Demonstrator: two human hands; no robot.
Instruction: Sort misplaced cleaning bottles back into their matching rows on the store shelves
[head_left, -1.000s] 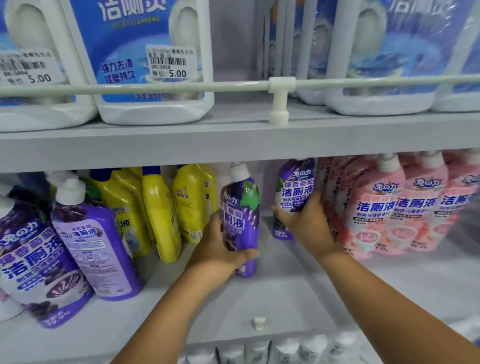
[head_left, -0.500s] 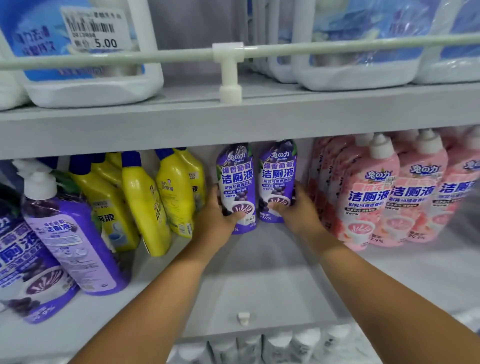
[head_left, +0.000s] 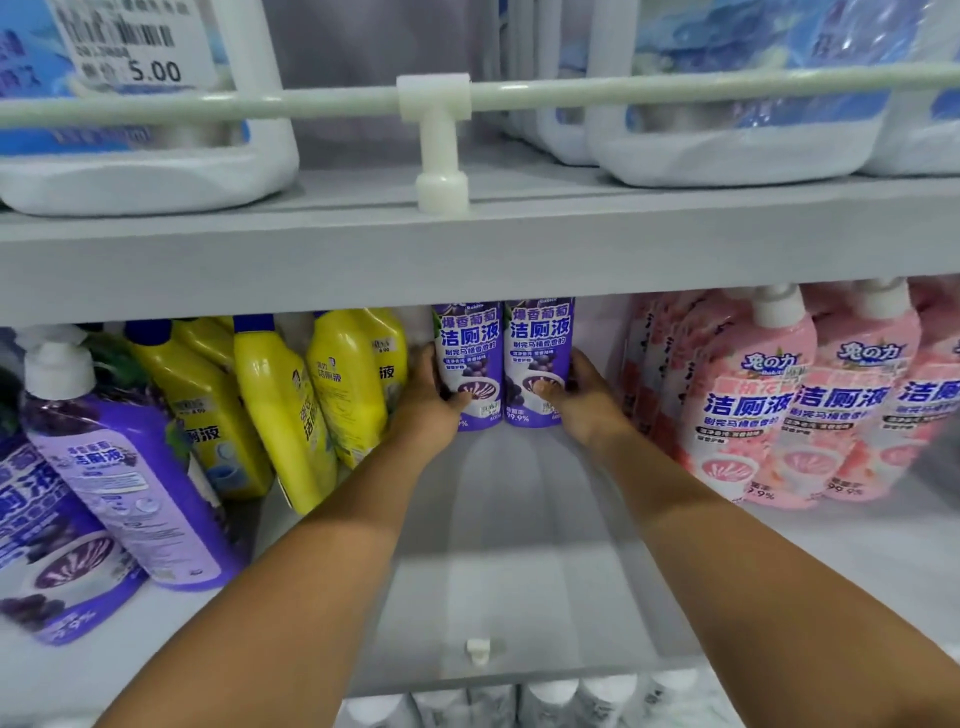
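Deep under the grey shelf board (head_left: 467, 260), two upright purple plastic bottles with white and blue lettering stand side by side, their sides touching. The left hand (head_left: 426, 410) wraps the left purple bottle (head_left: 467, 358): its thumb lies across the lower front of the label while the other fingers curl round the bottle's left side, out of sight behind it. The right hand (head_left: 587, 405) grasps the right purple bottle (head_left: 537, 358) in mirror fashion, thumb on the lower front, remaining fingers bent round the right side. Both bottles rest on the pale shelf floor (head_left: 519, 519), and their tops are hidden by the shelf board above.

Just left of the left hand's knuckles leans a group of yellow plastic bottles with blue caps (head_left: 343, 384), the nearest one almost touching the back of the hand. Farther left of those fingers, well apart, stand larger purple bottles with white pump caps (head_left: 119, 478), tilted in the wide-angle view. To the right of the right hand's fingers, close by, begins a row of pink plastic bottles with white caps (head_left: 748, 405).

Above the fingers, on the upper shelf behind a white rail (head_left: 675, 88), sit big white jugs with blue labels (head_left: 145, 166), one bearing a price tag (head_left: 140, 47) reading 5.00
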